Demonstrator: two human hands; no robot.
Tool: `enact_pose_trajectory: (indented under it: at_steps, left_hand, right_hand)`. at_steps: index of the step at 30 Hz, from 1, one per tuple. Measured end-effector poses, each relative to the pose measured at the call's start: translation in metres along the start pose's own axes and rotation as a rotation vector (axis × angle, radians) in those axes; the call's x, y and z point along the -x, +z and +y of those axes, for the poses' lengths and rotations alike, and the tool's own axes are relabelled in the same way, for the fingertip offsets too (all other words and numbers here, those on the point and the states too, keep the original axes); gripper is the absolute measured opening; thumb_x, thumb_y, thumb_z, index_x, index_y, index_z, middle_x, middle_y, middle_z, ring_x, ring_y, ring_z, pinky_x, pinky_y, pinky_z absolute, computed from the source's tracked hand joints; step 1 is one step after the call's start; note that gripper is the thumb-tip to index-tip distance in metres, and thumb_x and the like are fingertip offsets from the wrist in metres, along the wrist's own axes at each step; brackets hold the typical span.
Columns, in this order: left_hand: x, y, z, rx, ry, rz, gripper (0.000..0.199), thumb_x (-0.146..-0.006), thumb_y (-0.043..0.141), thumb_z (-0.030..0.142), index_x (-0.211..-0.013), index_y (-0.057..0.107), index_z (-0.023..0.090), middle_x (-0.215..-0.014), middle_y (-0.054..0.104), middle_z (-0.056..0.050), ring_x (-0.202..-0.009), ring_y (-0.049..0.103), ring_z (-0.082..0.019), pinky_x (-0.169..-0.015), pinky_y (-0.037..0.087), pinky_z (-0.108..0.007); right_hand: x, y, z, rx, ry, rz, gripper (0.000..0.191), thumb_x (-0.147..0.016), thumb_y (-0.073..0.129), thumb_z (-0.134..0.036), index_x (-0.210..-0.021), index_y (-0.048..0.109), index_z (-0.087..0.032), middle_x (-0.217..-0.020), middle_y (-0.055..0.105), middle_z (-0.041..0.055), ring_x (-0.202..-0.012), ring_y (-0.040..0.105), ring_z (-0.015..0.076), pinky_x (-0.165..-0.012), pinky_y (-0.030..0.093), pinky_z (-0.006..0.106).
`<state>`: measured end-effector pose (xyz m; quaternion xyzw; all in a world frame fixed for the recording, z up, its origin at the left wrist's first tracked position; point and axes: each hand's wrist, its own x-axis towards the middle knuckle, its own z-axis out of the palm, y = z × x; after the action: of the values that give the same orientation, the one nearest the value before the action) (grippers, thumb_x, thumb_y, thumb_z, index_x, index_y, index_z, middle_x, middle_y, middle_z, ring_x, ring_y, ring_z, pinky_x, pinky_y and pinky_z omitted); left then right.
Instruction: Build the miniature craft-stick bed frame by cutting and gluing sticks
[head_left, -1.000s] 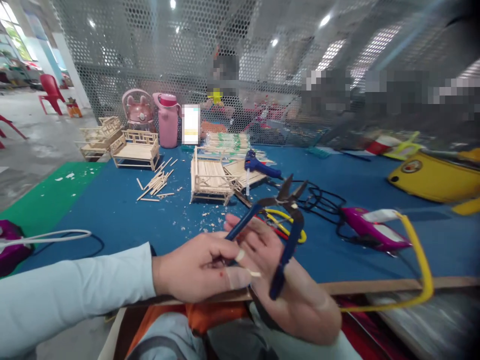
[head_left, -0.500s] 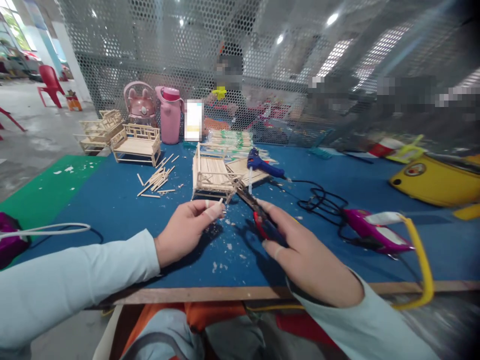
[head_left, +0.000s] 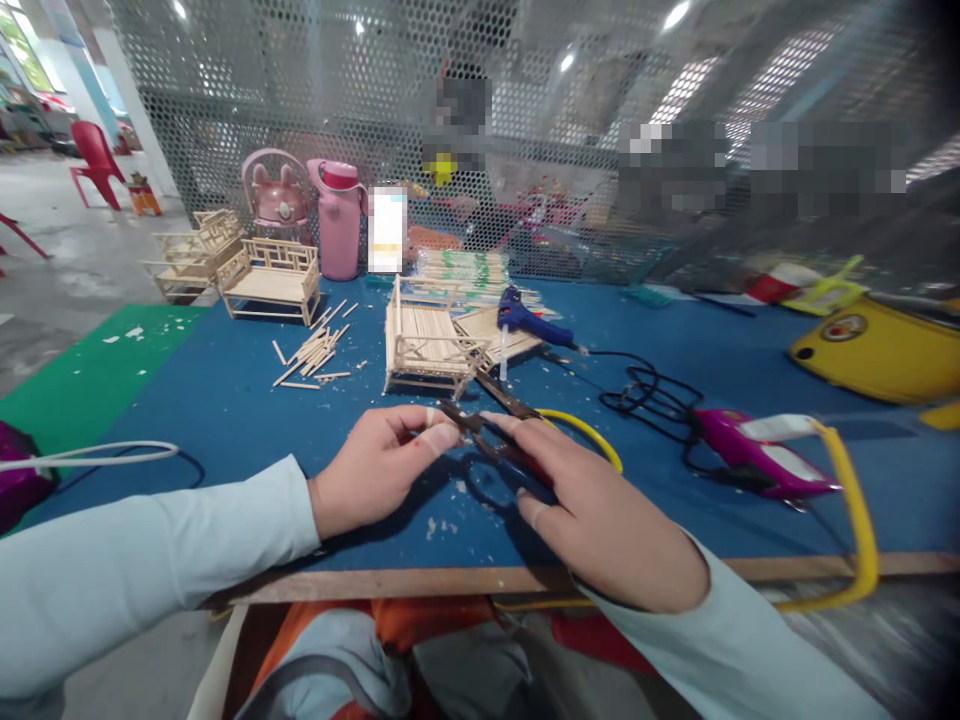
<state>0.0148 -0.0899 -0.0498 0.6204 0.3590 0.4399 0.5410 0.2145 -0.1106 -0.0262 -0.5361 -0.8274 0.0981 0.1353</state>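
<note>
My left hand (head_left: pixel 386 462) is closed in a pinch at the table's front. The thin pale stick in its fingertips is now mostly hidden. My right hand (head_left: pixel 592 500) grips dark-jawed pliers (head_left: pixel 474 424) with red on the handle, their jaws at my left fingertips. Just beyond lies a long dark tool (head_left: pixel 510 397), a yellow loop (head_left: pixel 589 432) beside it, partly under my right hand. A small wooden model bench (head_left: pixel 427 345) stands ahead of both hands. Loose cut sticks (head_left: pixel 316 350) lie to its left, and a blue glue gun (head_left: pixel 529 318) rests to its right.
More model benches (head_left: pixel 271 280) stand at the back left near a pink bottle (head_left: pixel 340 225) and a bright phone screen (head_left: pixel 387 230). Bundled sticks (head_left: pixel 461 270) lie against the perforated metal screen (head_left: pixel 300 60). A purple tool (head_left: pixel 765 455), black cable (head_left: pixel 637 390) and yellow bag (head_left: pixel 877 350) occupy the right.
My right hand has brought the pliers up and left, so their jaws now meet my left fingertips. The yellow loop has come into sight. My left hand stays nearly in place.
</note>
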Motion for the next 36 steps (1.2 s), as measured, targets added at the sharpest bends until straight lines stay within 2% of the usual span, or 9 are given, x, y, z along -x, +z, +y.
enact_pose_trajectory:
  at_steps: [8,11,15,17,21,27,30,36]
  left_hand:
    - [0.002,-0.002,0.005,-0.058,0.023,-0.065,0.024,-0.085,0.049,0.031,-0.071,0.057,0.013,-0.068,0.053,0.001,-0.065,0.044,-0.010,-0.067,0.040,-0.023]
    - [0.003,-0.003,0.005,-0.184,0.102,-0.073,0.025,-0.087,0.046,0.032,-0.072,0.056,0.014,-0.069,0.054,0.000,-0.066,0.045,-0.011,-0.066,0.039,-0.023]
    - [0.006,-0.002,0.004,-0.376,0.237,-0.102,0.022,-0.086,0.049,0.032,-0.078,0.059,0.013,-0.079,0.061,-0.004,-0.074,0.052,-0.014,-0.072,0.041,-0.026]
    - [0.007,-0.001,0.002,-0.410,0.265,-0.086,0.027,-0.088,0.049,0.033,-0.071,0.057,0.014,-0.074,0.060,-0.003,-0.070,0.051,-0.013,-0.068,0.041,-0.025]
    - [0.008,0.002,0.000,-0.442,0.297,-0.061,0.038,-0.092,0.041,0.032,-0.058,0.045,0.016,-0.062,0.050,0.001,-0.060,0.045,-0.010,-0.060,0.036,-0.023]
    - [0.009,0.002,0.003,-0.447,0.264,-0.091,0.035,-0.094,0.036,0.030,-0.065,0.050,0.016,-0.068,0.054,-0.001,-0.065,0.047,-0.012,-0.064,0.038,-0.023]
    - [0.008,0.001,0.006,-0.430,0.216,-0.135,0.033,-0.094,0.035,0.028,-0.071,0.055,0.015,-0.071,0.056,-0.001,-0.068,0.049,-0.012,-0.066,0.040,-0.023]
    - [0.007,0.001,0.010,-0.317,0.087,-0.248,0.034,-0.093,0.034,0.031,-0.073,0.056,0.015,-0.070,0.056,0.000,-0.068,0.050,-0.011,-0.068,0.041,-0.022]
  right_hand:
    - [0.000,-0.001,0.002,-0.001,-0.015,0.015,0.062,-0.066,0.047,-0.020,-0.128,0.054,-0.014,-0.124,0.063,0.0148,-0.116,0.058,0.0293,-0.098,0.047,0.048]
    - [0.000,0.001,0.002,0.016,-0.044,0.047,0.060,-0.064,0.046,-0.018,-0.123,0.058,-0.015,-0.119,0.066,0.0137,-0.110,0.062,0.0290,-0.094,0.050,0.045]
    - [0.000,0.003,-0.001,0.043,-0.105,0.091,0.059,-0.061,0.046,-0.016,-0.117,0.061,-0.011,-0.115,0.068,0.0152,-0.105,0.065,0.0284,-0.090,0.053,0.042]
    - [0.000,0.006,-0.001,0.051,-0.139,0.119,0.058,-0.059,0.045,-0.014,-0.115,0.061,-0.010,-0.113,0.069,0.0154,-0.104,0.066,0.0278,-0.089,0.053,0.040]
    - [0.001,0.017,0.005,0.039,-0.200,0.207,0.058,-0.059,0.046,-0.012,-0.115,0.061,-0.014,-0.111,0.070,0.0119,-0.099,0.068,0.0246,-0.083,0.056,0.035]
    - [0.002,0.022,0.015,0.048,-0.245,0.260,0.058,-0.058,0.046,-0.012,-0.114,0.062,-0.013,-0.108,0.071,0.0115,-0.096,0.068,0.0244,-0.083,0.055,0.034]
    - [0.003,0.018,0.010,-0.033,-0.226,0.210,0.056,-0.061,0.045,-0.011,-0.113,0.063,-0.016,-0.105,0.072,0.0088,-0.093,0.069,0.0229,-0.080,0.055,0.033]
    - [0.003,0.006,0.000,-0.359,-0.164,-0.045,0.052,-0.062,0.043,-0.006,-0.106,0.067,-0.021,-0.097,0.074,0.0020,-0.085,0.069,0.0197,-0.082,0.053,0.031]
